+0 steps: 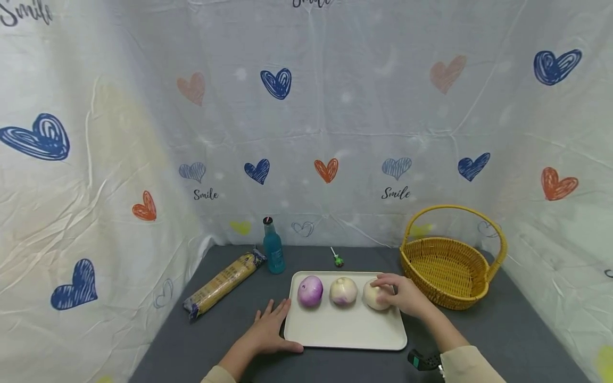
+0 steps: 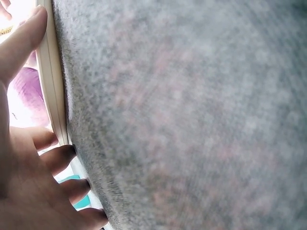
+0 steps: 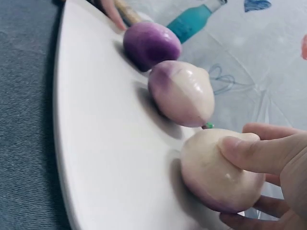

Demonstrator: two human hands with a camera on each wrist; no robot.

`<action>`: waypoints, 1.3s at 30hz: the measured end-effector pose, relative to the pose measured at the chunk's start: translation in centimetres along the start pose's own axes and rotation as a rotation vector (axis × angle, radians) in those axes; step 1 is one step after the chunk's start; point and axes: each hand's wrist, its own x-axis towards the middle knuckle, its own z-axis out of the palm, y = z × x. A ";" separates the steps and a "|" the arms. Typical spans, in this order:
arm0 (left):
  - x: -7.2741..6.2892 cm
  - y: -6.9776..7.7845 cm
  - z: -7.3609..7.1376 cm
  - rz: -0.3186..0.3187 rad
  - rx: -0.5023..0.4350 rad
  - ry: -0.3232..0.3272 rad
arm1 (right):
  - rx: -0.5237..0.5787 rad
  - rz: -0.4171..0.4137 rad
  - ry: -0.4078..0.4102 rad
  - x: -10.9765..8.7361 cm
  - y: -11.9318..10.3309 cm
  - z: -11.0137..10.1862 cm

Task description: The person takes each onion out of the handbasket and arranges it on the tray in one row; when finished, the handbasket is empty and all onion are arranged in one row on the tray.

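Three purple-and-white turnips sit in a row along the back half of a cream tray (image 1: 345, 332). The left turnip (image 1: 310, 291) shows its purple side, while the middle turnip (image 1: 343, 291) is mostly white on top. My right hand (image 1: 406, 296) grips the right turnip (image 3: 216, 175) between thumb and fingers at the tray's right end. In the right wrist view its purple side faces down. At the tray's left edge, my left hand (image 1: 269, 331) rests with spread fingers, its thumb by the front left corner. The left wrist view shows these fingers (image 2: 60, 158) along the rim.
A yellow wicker basket (image 1: 442, 298) with a tall handle stands right of the tray. Behind the tray lies a green lollipop (image 1: 338, 261). A blue bottle (image 1: 274, 252) and a long yellow packet (image 1: 222, 284) are at the back left. A dark device (image 1: 423, 361) lies beside the right sleeve.
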 end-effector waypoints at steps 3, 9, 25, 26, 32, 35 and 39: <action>0.0 0.0 0.1 -0.002 -0.001 -0.002 | -0.039 0.001 0.042 0.0 0.0 0.6; 0.2 0.0 0.1 -0.002 0.003 -0.003 | -0.096 -0.038 0.065 -0.2 -0.6 1.1; 0.1 -0.1 -0.1 -0.007 -0.007 -0.010 | -0.077 -0.009 0.058 -0.3 -0.4 1.1; 0.1 -0.1 -0.1 -0.007 -0.008 -0.009 | -0.073 -0.008 0.054 -0.3 -0.5 1.1; 0.0 -0.1 -0.2 -0.008 -0.008 -0.006 | -0.071 -0.009 0.028 -0.3 -0.6 1.1; 0.0 -0.1 -0.1 -0.009 -0.006 -0.005 | -0.073 -0.014 0.023 -0.2 -0.6 1.1; 0.1 -0.2 -0.1 -0.013 -0.004 -0.006 | -0.067 -0.013 0.028 -0.1 -0.7 1.1</action>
